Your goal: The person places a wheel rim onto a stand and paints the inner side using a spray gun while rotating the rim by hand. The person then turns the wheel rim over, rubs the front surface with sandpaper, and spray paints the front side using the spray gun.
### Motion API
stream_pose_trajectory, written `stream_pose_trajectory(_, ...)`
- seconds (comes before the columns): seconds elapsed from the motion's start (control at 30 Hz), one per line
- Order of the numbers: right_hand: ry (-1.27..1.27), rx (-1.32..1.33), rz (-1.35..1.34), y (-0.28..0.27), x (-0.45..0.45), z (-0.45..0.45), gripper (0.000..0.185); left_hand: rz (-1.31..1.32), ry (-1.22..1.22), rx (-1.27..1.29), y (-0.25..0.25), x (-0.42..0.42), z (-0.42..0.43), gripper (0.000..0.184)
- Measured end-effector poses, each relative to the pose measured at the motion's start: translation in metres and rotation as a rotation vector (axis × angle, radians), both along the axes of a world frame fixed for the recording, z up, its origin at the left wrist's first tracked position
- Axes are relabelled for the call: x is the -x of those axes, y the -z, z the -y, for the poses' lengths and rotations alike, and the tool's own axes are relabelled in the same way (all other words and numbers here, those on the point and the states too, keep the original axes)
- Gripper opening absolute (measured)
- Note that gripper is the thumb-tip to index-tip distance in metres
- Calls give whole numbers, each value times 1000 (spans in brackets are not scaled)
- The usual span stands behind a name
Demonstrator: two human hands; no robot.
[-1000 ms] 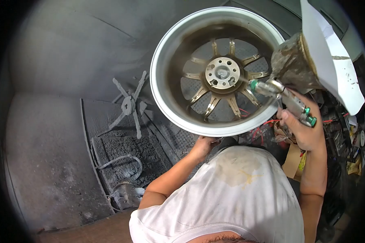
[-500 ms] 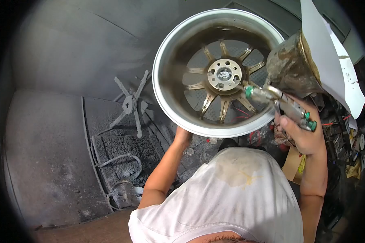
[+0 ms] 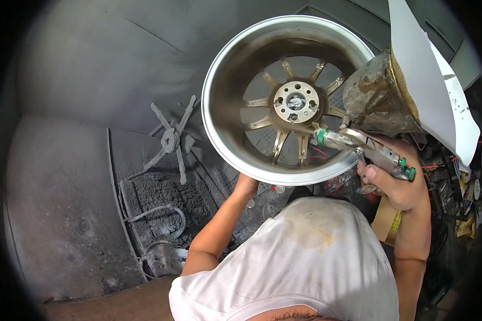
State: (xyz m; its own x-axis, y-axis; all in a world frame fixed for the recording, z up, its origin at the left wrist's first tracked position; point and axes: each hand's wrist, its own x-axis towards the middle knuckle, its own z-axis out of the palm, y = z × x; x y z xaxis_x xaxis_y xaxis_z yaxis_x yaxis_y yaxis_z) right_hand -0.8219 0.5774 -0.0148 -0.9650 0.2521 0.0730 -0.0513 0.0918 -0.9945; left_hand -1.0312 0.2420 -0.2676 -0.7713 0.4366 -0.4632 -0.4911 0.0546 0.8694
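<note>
A silver multi-spoke wheel rim [image 3: 235, 167] faces me, its inner barrel and spokes coated brownish-gold. My left hand [image 3: 246, 186] reaches to the rim's lower left edge; its fingers are hidden behind it. My right hand [image 3: 393, 188] is closed around a metal spray gun [image 3: 372, 152] with green fittings, a finger at the trigger. The gun's nozzle points left into the barrel, close to the lower right spokes. A paint-crusted cup [image 3: 372, 96] sits on top of the gun. A white sheet [image 3: 428, 80] sticks out of the cup's wide mouth.
A dust-coated stand with several arms [image 3: 170, 139] is left of the wheel, above a crusted grey mat or filter [image 3: 166, 206]. Grey panels [image 3: 91, 69] enclose the left and back. Cluttered tools and a cardboard box [image 3: 384, 219] are at the right.
The spray gun and my right hand have shifted slightly left and down, bringing the nozzle lower along the spokes. The wheel's spokes and hub have turned. My left hand stays near the lower edge.
</note>
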Motion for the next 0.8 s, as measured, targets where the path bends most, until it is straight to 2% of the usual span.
stream_pose_trajectory(0.13,44,-30,-34,0,7,0,48,46,27,-44,-9,-28,-14,41)
stream_pose_trajectory(0.2,87,-12,-36,2,10,-2,48,22,-24,-41,3,-44,-19,42)
stream_pose_trajectory(0.27,134,38,-3,0,11,-3,51,116,-6,-68,1,-58,-21,35)
stream_pose_trajectory(0.3,146,71,22,-1,12,-4,52,84,81,-12,-1,-63,-20,27)
stream_pose_trajectory(0.4,174,52,-17,-1,19,-6,53,166,66,-52,-14,-78,-25,30)
stream_pose_trajectory(0.43,197,75,-20,-3,19,-4,47,225,59,-97,-29,-82,-31,30)
stream_pose_trajectory(0.57,362,-13,-51,-2,24,-9,37,354,45,-218,-20,-75,-25,29)
stream_pose_trajectory(0.7,389,2,25,-5,19,-8,41,368,-85,-249,-24,-56,-23,31)
stream_pose_trajectory(0.77,224,61,33,-10,12,-1,45,350,-199,-217,-19,-43,-20,36)
stream_pose_trajectory(0.8,224,61,34,-12,9,0,45,351,-200,-217,-21,-37,-19,36)
